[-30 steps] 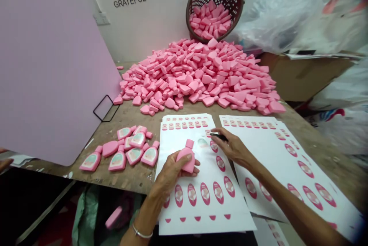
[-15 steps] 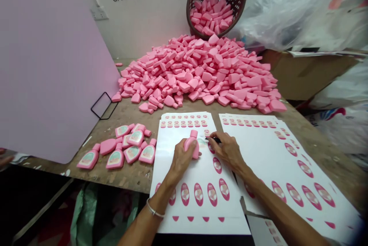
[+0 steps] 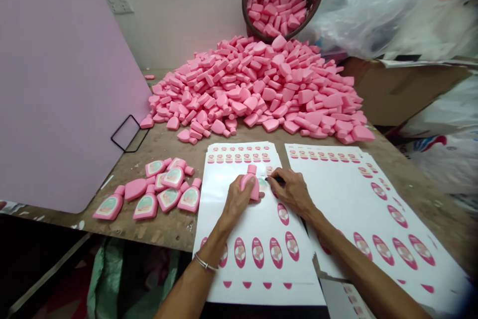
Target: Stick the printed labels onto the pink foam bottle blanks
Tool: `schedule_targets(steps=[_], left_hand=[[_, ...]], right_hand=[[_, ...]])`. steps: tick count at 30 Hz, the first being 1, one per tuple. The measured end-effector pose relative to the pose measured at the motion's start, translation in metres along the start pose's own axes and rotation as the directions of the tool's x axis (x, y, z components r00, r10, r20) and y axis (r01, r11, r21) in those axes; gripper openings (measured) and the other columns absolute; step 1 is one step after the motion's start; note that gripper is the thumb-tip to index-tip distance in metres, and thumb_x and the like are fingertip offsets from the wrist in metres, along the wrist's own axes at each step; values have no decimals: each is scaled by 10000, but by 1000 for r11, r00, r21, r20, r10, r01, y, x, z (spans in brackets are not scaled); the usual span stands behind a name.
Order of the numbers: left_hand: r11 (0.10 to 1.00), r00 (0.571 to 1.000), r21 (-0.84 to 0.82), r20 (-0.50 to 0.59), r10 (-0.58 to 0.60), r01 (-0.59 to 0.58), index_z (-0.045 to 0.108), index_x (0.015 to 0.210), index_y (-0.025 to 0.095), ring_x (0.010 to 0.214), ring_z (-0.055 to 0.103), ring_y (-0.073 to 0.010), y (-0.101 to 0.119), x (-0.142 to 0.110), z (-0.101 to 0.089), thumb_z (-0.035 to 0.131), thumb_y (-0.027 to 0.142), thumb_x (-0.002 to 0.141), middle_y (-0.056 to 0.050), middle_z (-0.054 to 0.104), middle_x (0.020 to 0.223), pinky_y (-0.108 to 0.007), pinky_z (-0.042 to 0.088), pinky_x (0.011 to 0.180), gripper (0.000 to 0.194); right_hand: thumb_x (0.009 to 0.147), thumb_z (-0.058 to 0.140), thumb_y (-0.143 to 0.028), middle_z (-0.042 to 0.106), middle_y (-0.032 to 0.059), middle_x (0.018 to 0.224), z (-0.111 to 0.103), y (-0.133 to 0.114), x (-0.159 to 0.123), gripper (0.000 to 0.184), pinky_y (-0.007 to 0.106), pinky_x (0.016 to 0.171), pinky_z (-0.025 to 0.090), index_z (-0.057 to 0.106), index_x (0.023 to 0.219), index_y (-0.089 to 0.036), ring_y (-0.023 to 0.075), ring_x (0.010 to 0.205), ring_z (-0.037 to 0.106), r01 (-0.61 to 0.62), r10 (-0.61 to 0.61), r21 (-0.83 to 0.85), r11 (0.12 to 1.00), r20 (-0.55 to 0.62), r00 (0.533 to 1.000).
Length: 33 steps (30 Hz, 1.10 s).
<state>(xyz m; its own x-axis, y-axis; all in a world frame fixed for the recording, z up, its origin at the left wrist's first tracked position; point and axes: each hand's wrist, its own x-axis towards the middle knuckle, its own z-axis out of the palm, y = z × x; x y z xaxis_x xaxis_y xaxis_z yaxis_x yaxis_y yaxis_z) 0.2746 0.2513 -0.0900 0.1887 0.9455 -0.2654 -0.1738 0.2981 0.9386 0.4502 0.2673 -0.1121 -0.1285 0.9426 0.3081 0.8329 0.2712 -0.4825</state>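
Note:
My left hand (image 3: 239, 197) is closed around a small pink bottle (image 3: 251, 182), held upright over the left sticker sheet (image 3: 239, 214). No label shows on the side of it that I see. Just right of the bottle, a pale green label (image 3: 262, 183) lies at the tip of a thin dark tool (image 3: 279, 179). That tool is pinched in my right hand (image 3: 295, 192), whose fingers cover most of it, so its exact kind is unclear. Left of the sheet, several pink bottles with green labels (image 3: 145, 205) lie in a loose group.
A large heap of pink bottles (image 3: 257, 85) covers the back of the table, below a tipped brown basket (image 3: 246, 15). Another sticker sheet (image 3: 328, 194) lies right. A pink panel (image 3: 70, 85) stands left; a cardboard box (image 3: 403, 90) and plastic bags (image 3: 358, 20) stand right.
The view has shifted slightly. My right hand and the dark tool stay close to the label, and the label now sits nearer the bottle's right side. My left hand keeps its hold.

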Motion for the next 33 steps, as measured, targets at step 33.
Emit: schedule_targets(steps=[33], left_hand=[[941, 999, -335, -17, 41, -44, 581, 953, 119, 654, 626, -144, 2, -7, -7, 590, 528, 792, -74, 620, 866, -343, 575, 650, 439]], right_hand=[[734, 657, -519, 676, 32, 788, -30, -25, 2, 361, 289, 661, 466, 671, 847, -177, 171, 716, 596, -261, 325, 607, 751, 5, 946]])
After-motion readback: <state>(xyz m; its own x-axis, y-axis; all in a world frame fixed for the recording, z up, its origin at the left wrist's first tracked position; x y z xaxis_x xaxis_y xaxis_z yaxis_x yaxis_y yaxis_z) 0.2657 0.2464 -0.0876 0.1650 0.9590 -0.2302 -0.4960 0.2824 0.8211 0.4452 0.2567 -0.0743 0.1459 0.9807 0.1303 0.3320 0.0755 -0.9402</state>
